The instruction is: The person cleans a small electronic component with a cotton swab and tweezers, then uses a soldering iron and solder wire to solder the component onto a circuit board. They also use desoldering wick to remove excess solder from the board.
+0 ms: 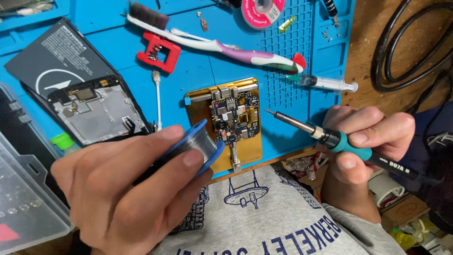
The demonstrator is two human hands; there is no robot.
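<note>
Left hand [118,189] fingers clamped on blue solder spool [198,144], just beside circuit board [234,118] in gold holder on blue worktop [198,66]. Right hand [368,137] grips soldering iron [330,137], tip near board.

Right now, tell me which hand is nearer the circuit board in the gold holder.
Left. The left hand, holding a solder spool, sits right beside the circuit board, the spool overlapping its left edge. The right hand grips the soldering iron farther off to the right.
</note>
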